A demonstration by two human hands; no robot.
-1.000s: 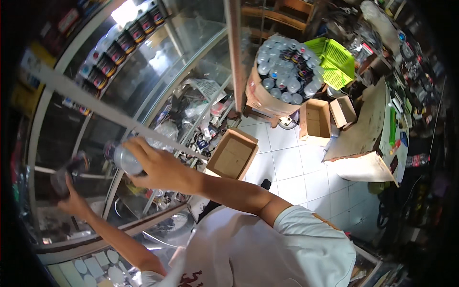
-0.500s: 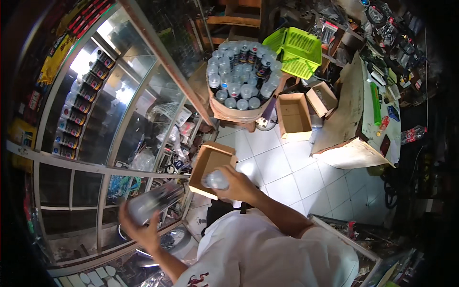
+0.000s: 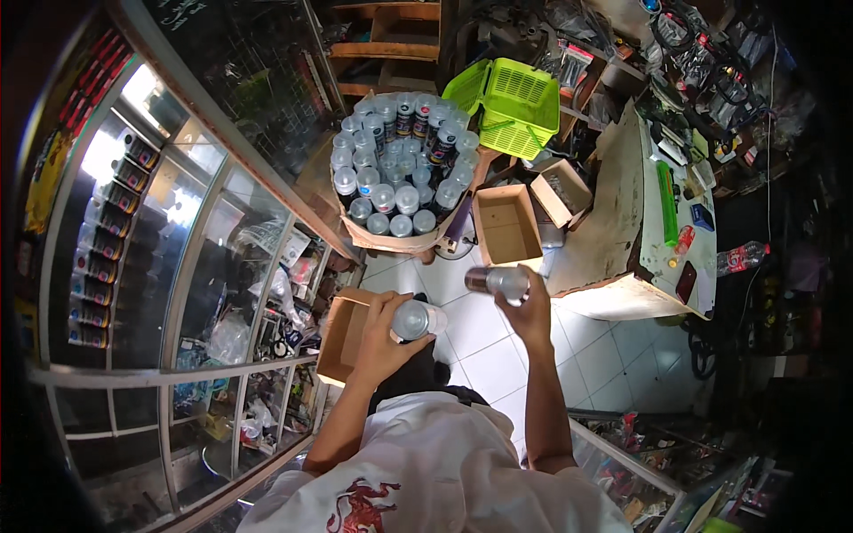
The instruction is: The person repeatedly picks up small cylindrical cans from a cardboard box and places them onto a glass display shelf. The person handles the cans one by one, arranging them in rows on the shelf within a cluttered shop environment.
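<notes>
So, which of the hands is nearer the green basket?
Right: the right hand is below the green basket in the picture; the left hand is lower and farther left.

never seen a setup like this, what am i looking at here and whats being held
There is no machine here: these are a person's own bare hands. Every picture comes from one wide fisheye camera worn on the head, looking down, so straight edges bend.

The left hand grips a clear-capped can; the right hand holds another can tipped sideways.

Ahead, a tan carton is packed with similar cans, beside a green basket. More cans line the glass cabinet on the left. On the right, a worn table bears a long green object and small clutter.
</notes>
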